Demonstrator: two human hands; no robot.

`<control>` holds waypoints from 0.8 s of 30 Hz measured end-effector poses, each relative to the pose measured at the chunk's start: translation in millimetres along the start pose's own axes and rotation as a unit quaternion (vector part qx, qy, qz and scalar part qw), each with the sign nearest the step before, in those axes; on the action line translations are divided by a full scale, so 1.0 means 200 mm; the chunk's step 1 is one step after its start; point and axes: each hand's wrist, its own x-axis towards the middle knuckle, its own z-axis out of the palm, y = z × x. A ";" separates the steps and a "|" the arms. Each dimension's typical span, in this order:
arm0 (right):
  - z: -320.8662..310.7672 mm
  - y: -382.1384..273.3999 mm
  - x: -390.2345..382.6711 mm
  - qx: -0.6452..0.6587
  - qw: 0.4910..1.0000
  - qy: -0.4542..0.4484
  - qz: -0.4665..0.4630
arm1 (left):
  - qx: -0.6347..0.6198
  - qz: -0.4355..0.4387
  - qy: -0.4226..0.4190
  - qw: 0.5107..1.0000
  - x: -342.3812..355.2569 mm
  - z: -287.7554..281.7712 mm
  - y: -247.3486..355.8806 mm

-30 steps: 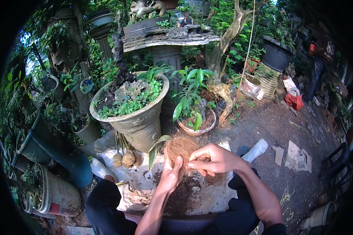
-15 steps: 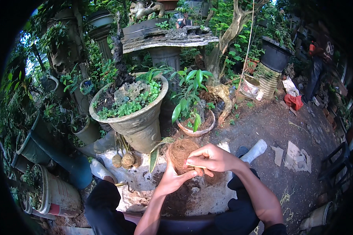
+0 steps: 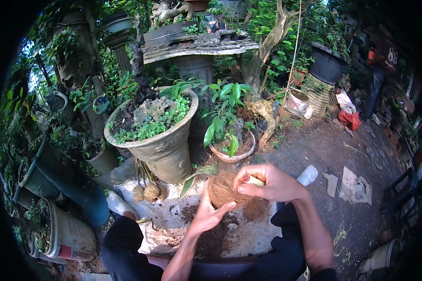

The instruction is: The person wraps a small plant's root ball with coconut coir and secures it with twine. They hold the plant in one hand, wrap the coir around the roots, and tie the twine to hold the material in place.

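My left hand (image 3: 208,213) cups a round ball of brown coconut fibre (image 3: 226,191) from its left and lower side, thumb across the front. Long green leaves with pale edges (image 3: 190,181) stick out to the left of the ball. At the ball's upper right, my right hand (image 3: 277,183) pinches a small thread spool (image 3: 252,180), pale yellow with a red end. Any thread running from it is too fine to make out. More loose brown fibre (image 3: 257,209) lies below the ball, under my right wrist. My fingers hide part of the spool.
A soil-strewn pale sack (image 3: 166,236) lies between my legs. Several wrapped root balls (image 3: 151,192) rest at its far left, by a big stone-grey pot (image 3: 171,154). A shallow bowl planter (image 3: 234,155) stands ahead. A person (image 3: 380,75) is at the far right.
My right hand has lifted the spool from the ball's lower front to its upper right. My left hand still holds the ball. The view has shifted slightly.
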 end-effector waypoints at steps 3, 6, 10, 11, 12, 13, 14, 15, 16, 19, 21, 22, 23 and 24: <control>-0.03 0.00 0.00 -0.010 0.997 0.077 -0.008 | -0.001 -0.015 -0.044 0.999 -0.01 0.02 -0.02; -0.03 0.03 0.02 -0.075 0.990 0.117 -0.028 | -0.019 -0.028 -0.070 0.997 -0.03 0.04 -0.02; -0.03 0.09 0.03 -0.047 0.989 0.136 0.020 | -0.058 -0.045 -0.094 0.993 -0.04 0.05 0.00; -0.03 0.11 0.04 -0.055 0.989 0.136 0.009 | -0.077 -0.042 -0.100 0.991 -0.05 0.05 0.01; -0.03 0.13 0.05 -0.062 0.989 0.136 -0.003 | -0.059 -0.042 -0.097 0.993 -0.05 0.05 0.01; -0.02 0.15 0.06 -0.073 0.988 0.135 -0.008 | -0.050 -0.038 -0.095 0.993 -0.05 0.05 0.02; -0.01 0.17 0.07 -0.068 0.989 0.134 -0.012 | -0.049 -0.030 -0.095 0.994 -0.06 0.05 0.03; 0.00 0.19 0.08 -0.067 0.989 0.132 -0.009 | -0.051 -0.040 -0.088 0.994 -0.06 0.04 0.03; 0.01 0.21 0.08 -0.068 0.989 0.129 -0.003 | -0.060 -0.046 -0.082 0.994 -0.07 0.04 0.04; 0.04 0.26 0.10 -0.032 0.991 0.132 0.001 | -0.065 -0.043 -0.064 0.995 -0.07 0.05 0.05; 0.05 0.29 0.11 -0.065 0.991 0.121 0.008 | -0.053 -0.030 -0.056 0.997 -0.07 0.05 0.05; 0.06 0.30 0.11 -0.081 0.990 0.113 0.017 | -0.043 -0.022 -0.055 0.997 -0.06 0.05 0.05; 0.06 0.31 0.11 -0.075 0.991 0.113 0.022 | -0.034 -0.014 -0.053 0.998 -0.06 0.05 0.05; 0.06 0.32 0.12 -0.069 0.991 0.113 0.031 | -0.031 -0.013 -0.049 0.998 -0.06 0.05 0.05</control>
